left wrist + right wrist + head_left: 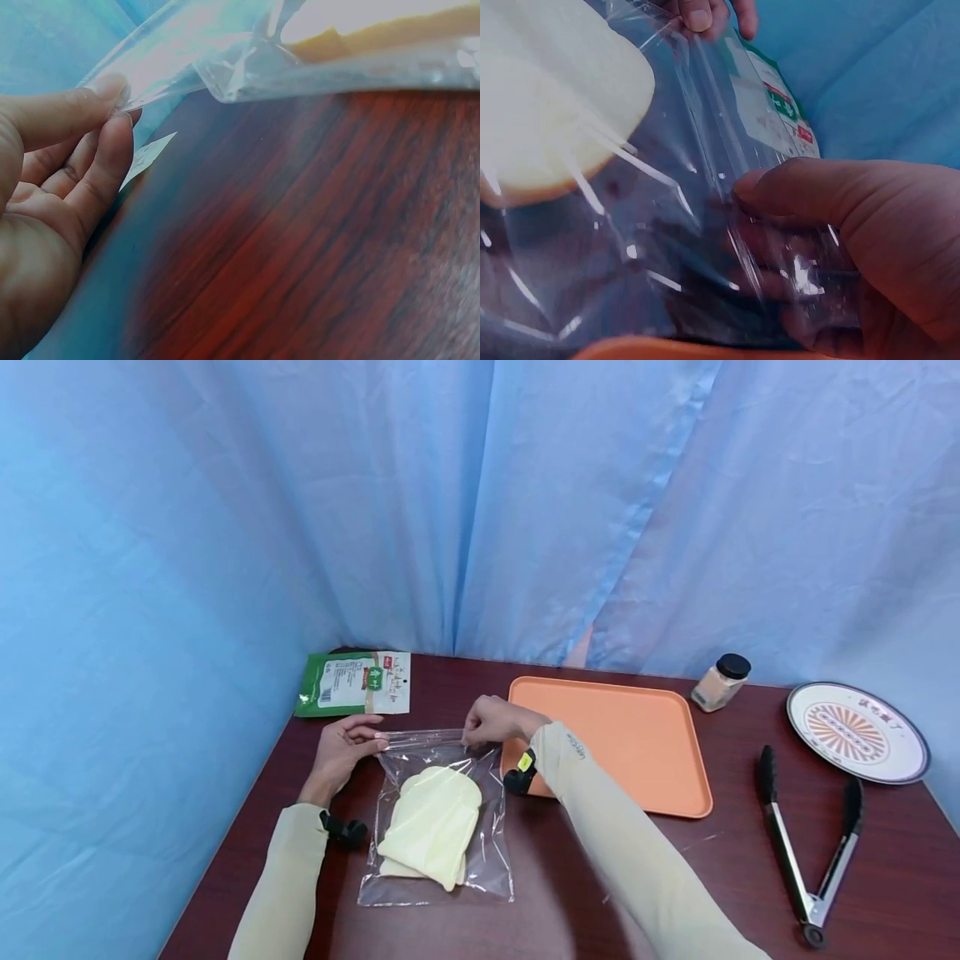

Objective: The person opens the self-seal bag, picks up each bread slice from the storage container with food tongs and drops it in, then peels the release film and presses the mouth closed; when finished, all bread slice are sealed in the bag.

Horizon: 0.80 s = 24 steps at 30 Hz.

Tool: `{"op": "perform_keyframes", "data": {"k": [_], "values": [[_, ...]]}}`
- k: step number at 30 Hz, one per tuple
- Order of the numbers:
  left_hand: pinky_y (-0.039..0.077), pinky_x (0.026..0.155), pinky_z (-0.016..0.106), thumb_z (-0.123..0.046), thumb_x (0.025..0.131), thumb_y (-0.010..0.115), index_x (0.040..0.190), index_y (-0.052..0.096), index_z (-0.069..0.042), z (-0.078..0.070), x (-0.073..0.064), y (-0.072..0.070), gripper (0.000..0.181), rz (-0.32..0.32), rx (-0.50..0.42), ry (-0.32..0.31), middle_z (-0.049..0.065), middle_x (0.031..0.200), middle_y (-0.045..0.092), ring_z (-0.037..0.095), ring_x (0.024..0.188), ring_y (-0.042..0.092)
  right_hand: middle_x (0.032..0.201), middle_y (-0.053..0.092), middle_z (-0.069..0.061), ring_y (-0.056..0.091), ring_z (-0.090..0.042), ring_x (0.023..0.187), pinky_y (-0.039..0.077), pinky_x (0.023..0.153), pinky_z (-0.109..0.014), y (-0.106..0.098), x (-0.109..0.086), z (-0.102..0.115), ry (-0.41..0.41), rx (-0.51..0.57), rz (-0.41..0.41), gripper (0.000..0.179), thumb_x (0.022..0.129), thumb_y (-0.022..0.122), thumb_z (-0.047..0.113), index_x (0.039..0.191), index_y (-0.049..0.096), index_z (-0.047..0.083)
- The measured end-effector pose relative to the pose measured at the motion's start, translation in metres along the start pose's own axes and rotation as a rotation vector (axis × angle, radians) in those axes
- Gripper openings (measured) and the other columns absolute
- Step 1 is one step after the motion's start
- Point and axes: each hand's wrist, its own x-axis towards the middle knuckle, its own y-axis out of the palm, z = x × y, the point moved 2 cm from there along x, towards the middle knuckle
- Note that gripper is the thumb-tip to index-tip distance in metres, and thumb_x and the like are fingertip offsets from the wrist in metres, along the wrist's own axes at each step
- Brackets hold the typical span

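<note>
A clear zip bag [491, 860] lies on the table with slices of bread [431, 818] inside, one overlapping another. My left hand [343, 752] pinches the bag's top left corner between thumb and fingers; the left wrist view shows the thumb [64, 112] pressing the film. At the top right corner my right hand [495, 720] pinches the zip edge. In the right wrist view its thumb [795, 187] lies on the seal strip, with fingers behind the film. Between both hands the bag's mouth is stretched straight; whether the seal is closed I cannot tell.
Behind the left hand lies a green and white pouch [352, 685]. An orange tray [615, 743] sits right of the bag, partly under my right wrist. Farther right are a black-lidded jar [720, 683], a patterned plate [858, 732] and spread tongs [810, 860]. Blue curtains surround the table.
</note>
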Motion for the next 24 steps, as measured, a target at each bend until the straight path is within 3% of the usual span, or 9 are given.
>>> {"op": "perform_keyframes", "data": {"k": [8, 14, 19, 24], "values": [[0.058, 0.068, 0.020, 0.009, 0.084, 0.073, 0.131, 0.054, 0.015, 0.000, 0.001, -0.001, 0.051, -0.014, 0.010, -0.007, -0.015, 0.077, 0.073, 0.003, 0.069, 0.068, 0.066, 0.063, 0.007, 0.030, -0.006, 0.049, 0.030, 0.053, -0.022, -0.008, -0.012, -0.008, -0.041, 0.020, -0.017, 0.031, 0.095, 0.064, 0.014, 0.065, 0.065, 0.009], [0.058, 0.068, 0.020, 0.010, 0.085, 0.072, 0.131, 0.053, 0.017, 0.000, 0.000, -0.002, 0.050, 0.000, -0.016, 0.001, -0.015, 0.077, 0.073, 0.003, 0.069, 0.068, 0.071, 0.070, 0.002, 0.036, -0.006, 0.051, 0.032, 0.052, -0.022, -0.012, -0.020, -0.019, -0.014, 0.040, -0.044, 0.016, 0.093, 0.068, 0.014, 0.082, 0.079, 0.010], [0.058, 0.067, 0.019, 0.010, 0.085, 0.072, 0.130, 0.055, 0.015, 0.000, 0.001, -0.002, 0.049, -0.010, 0.001, -0.006, -0.016, 0.076, 0.072, 0.002, 0.068, 0.067, 0.073, 0.069, 0.004, 0.038, -0.008, 0.053, 0.033, 0.054, -0.023, -0.013, -0.025, -0.025, 0.008, 0.052, -0.056, 0.013, 0.094, 0.069, 0.016, 0.087, 0.079, 0.012], [0.058, 0.068, 0.019, 0.008, 0.085, 0.072, 0.131, 0.055, 0.014, 0.000, 0.001, -0.004, 0.050, -0.015, 0.019, -0.019, -0.017, 0.077, 0.072, 0.002, 0.069, 0.067, 0.075, 0.071, 0.001, 0.058, -0.018, 0.060, 0.039, 0.055, -0.023, -0.017, -0.029, -0.029, 0.012, 0.045, -0.068, 0.013, 0.095, 0.068, 0.017, 0.088, 0.079, 0.014]]}}
